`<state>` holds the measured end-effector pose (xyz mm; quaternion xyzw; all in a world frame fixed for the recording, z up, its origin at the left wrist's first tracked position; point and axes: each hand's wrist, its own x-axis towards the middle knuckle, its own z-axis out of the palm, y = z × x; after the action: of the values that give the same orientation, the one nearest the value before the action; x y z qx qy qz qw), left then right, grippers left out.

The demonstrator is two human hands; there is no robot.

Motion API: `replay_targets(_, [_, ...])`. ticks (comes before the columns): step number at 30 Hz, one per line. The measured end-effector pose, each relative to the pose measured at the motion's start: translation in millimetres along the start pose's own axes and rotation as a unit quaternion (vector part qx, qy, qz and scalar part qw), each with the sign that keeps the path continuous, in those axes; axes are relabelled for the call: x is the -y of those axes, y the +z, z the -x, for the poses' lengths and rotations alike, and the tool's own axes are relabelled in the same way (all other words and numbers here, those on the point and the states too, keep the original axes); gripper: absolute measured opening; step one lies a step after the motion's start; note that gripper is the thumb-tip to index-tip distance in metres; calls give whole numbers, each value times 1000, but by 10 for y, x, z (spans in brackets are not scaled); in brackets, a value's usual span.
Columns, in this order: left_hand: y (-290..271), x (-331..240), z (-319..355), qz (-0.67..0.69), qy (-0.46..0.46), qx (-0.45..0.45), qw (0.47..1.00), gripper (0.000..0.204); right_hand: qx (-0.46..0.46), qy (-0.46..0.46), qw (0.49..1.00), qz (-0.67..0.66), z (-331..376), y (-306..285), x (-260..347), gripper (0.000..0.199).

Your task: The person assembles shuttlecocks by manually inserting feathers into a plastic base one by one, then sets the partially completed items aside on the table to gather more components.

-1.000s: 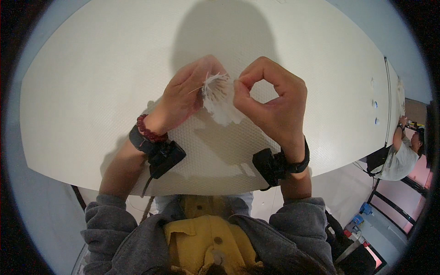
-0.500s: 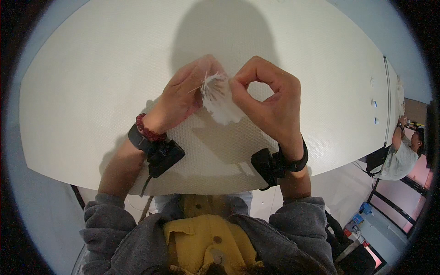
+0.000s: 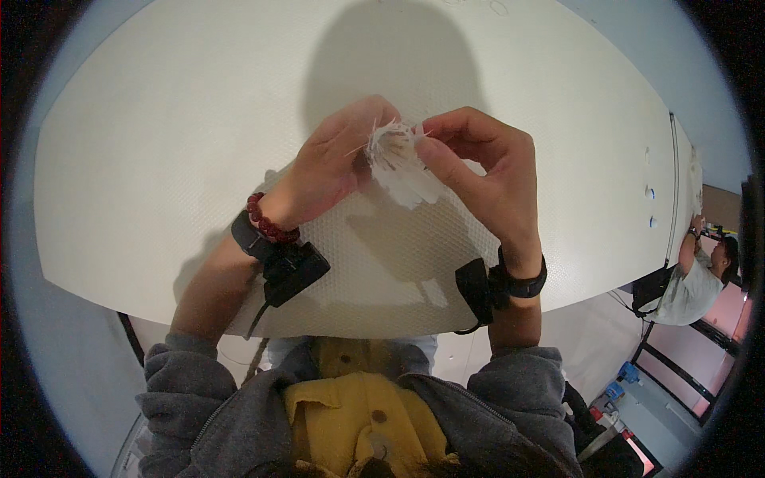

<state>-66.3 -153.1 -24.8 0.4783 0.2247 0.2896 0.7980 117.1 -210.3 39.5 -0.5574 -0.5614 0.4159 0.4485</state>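
Over the table, a white, feathery, cone-like bundle hangs between my two hands, with thin spikes around its upper end and a brownish middle. My left hand is closed on its left side, fingertips partly hidden behind it. My right hand pinches the upper right edge, thumb and forefinger close together at a thin white strand. I cannot make out the bundle's exact kind.
The pale, textured table spreads beneath my hands. Small white and blue bits lie near its right edge. A thin loop lies at the far edge. Another person is at the far right.
My right hand has moved slightly right and up, its thumb and fingers now at the bundle's upper edge. The left hand and the bundle have shifted a little to the right.
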Motion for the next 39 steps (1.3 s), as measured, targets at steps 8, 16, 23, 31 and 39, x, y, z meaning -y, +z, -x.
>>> replay_targets(8, [93, 14, -30, 85, 21, -25, 996, 33, -45, -46, 996, 68, 6, 32, -32, 10])
replay_targets(16, [58, 14, 22, 202, -94, -143, 964, 41, -135, -91, 985, -60, -35, 12, -56, 11])
replay_targets(23, [-124, 171, 86, 80, -166, -95, 978, 47, 44, -34, 995, -88, -28, 84, -87, 19])
replay_targets(31, [-42, 135, 68, 141, -174, -141, 964, 46, 131, -10, 988, -79, -8, 30, -24, 21])
replay_targets(39, [-228, 227, 85, 6, -64, 8, 998, 63, 131, 30, 978, -160, -10, 114, -80, 21])
